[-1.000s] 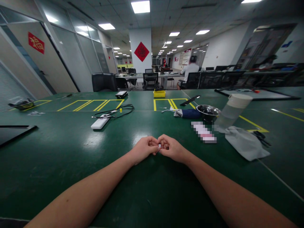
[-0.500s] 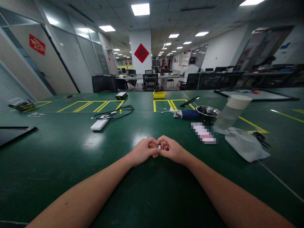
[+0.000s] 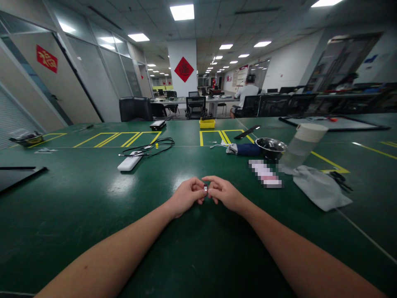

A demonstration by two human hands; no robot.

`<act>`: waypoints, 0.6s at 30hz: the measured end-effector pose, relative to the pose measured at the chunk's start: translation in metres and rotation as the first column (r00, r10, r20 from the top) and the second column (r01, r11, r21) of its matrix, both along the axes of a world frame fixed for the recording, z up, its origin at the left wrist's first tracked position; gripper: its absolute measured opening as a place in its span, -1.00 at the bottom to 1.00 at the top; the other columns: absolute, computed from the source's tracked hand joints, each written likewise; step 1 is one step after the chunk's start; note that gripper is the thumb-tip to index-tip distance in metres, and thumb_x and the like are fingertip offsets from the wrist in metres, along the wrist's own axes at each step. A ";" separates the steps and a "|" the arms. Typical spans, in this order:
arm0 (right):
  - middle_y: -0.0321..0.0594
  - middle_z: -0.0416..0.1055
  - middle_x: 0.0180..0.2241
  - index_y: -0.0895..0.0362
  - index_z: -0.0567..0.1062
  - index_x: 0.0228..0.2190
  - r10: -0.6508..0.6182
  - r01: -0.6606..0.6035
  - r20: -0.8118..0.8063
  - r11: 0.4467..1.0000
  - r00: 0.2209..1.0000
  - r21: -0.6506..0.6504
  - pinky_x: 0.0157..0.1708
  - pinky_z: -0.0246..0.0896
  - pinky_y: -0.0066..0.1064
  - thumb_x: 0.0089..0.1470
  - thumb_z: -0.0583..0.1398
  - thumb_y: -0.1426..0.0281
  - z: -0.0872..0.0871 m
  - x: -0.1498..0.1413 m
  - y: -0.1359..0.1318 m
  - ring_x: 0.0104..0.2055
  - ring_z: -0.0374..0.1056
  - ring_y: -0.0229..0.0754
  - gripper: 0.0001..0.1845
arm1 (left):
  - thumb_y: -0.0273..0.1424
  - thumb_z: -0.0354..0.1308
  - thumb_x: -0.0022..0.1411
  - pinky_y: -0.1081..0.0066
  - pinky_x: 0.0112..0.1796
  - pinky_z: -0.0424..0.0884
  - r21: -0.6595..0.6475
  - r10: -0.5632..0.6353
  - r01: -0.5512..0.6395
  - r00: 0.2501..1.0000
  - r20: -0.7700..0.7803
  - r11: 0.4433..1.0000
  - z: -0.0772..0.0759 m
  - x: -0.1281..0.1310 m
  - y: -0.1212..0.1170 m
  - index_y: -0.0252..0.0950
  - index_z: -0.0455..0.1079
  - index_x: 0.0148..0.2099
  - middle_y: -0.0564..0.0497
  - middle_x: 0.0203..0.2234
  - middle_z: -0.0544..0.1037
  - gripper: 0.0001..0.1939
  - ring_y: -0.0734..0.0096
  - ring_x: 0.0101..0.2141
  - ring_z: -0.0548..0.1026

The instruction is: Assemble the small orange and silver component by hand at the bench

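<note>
Left hand (image 3: pixel 188 194) pinches 1 small shiny piece (image 3: pixel 205 187) between thumb and fingers, over green table (image 3: pixel 186 256). Right hand (image 3: pixel 228 193) just beside, fingers bent; can't tell if gripping it.

Cool overhead glow, dim foreground, bent edges

Rectangular white ceiling panels (image 3: pixel 182 13) blaze up top, the nearest blown out to flat white, yet it's murky below! The glossy dark-green bench (image 3: pixel 198 256) throws back two pale patches of glare, then sinks near black at front centre. Glints on the polished steel bowl (image 3: pixel 271 143)! Wide-angle stretch tips the pale door (image 3: pixel 34 58) at left. Pixel blocks mask a pink-and-white rectangle (image 3: pixel 263 173); the tiny silvery piece (image 3: pixel 205 188) at the fingers (image 3: pixel 198 193) looks soft.
</note>
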State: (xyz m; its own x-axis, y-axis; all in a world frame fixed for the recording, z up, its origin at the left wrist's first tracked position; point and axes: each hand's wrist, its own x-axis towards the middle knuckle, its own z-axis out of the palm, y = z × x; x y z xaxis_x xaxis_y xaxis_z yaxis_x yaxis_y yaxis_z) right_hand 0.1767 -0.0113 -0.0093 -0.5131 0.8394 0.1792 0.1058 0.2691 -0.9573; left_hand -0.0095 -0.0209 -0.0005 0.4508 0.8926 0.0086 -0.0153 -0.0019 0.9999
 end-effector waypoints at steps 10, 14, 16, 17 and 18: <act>-0.32 0.35 -0.49 0.23 0.34 -0.05 -0.026 0.026 -0.002 0.999 1.000 -0.038 -0.58 0.10 -0.51 0.18 0.06 0.29 -0.003 0.000 0.003 -0.62 0.23 -0.37 -0.64 | -0.33 0.22 0.12 0.51 -0.45 0.37 0.033 0.002 -0.001 1.000 -0.017 0.999 0.003 0.002 -0.003 -0.34 0.29 -0.22 0.00 -0.42 0.52 -0.76 0.54 -0.49 0.44; -0.31 0.35 -0.45 0.21 0.35 -0.04 0.000 0.000 0.004 1.000 1.000 -0.021 -0.54 0.15 -0.51 0.11 0.15 0.32 -0.003 0.000 0.002 -0.57 0.26 -0.37 -0.62 | -0.32 0.20 0.14 0.52 -0.48 0.36 0.028 0.063 -0.062 0.997 -0.043 0.998 0.002 0.001 -0.001 -0.35 0.30 -0.23 0.03 -0.51 0.49 -0.77 0.53 -0.53 0.44; -0.32 0.34 -0.45 0.20 0.34 -0.04 0.003 -0.002 0.015 1.000 1.000 -0.029 -0.53 0.17 -0.50 0.05 0.21 0.34 -0.003 -0.001 0.001 -0.55 0.27 -0.36 -0.57 | -0.31 0.21 0.12 0.51 -0.49 0.36 0.018 0.088 -0.087 0.995 -0.044 0.996 0.000 0.001 0.000 -0.35 0.30 -0.24 0.04 -0.54 0.47 -0.76 0.52 -0.54 0.44; -0.33 0.33 -0.45 0.20 0.34 -0.04 0.002 -0.001 0.020 0.999 1.000 -0.037 -0.54 0.18 -0.50 0.03 0.23 0.35 -0.002 -0.001 0.001 -0.54 0.27 -0.35 -0.56 | -0.32 0.22 0.11 0.51 -0.49 0.36 0.014 0.094 -0.094 0.995 -0.039 0.995 0.000 0.001 0.000 -0.35 0.31 -0.24 0.05 -0.55 0.47 -0.76 0.51 -0.54 0.44; -0.33 0.32 -0.45 0.20 0.34 -0.04 0.000 0.001 0.022 0.999 1.000 -0.044 -0.54 0.19 -0.50 0.02 0.23 0.36 -0.002 -0.001 0.000 -0.53 0.27 -0.35 -0.55 | -0.32 0.23 0.10 0.51 -0.49 0.36 0.011 0.096 -0.096 0.995 -0.035 0.995 -0.001 0.001 0.000 -0.35 0.31 -0.24 0.05 -0.55 0.47 -0.76 0.51 -0.54 0.45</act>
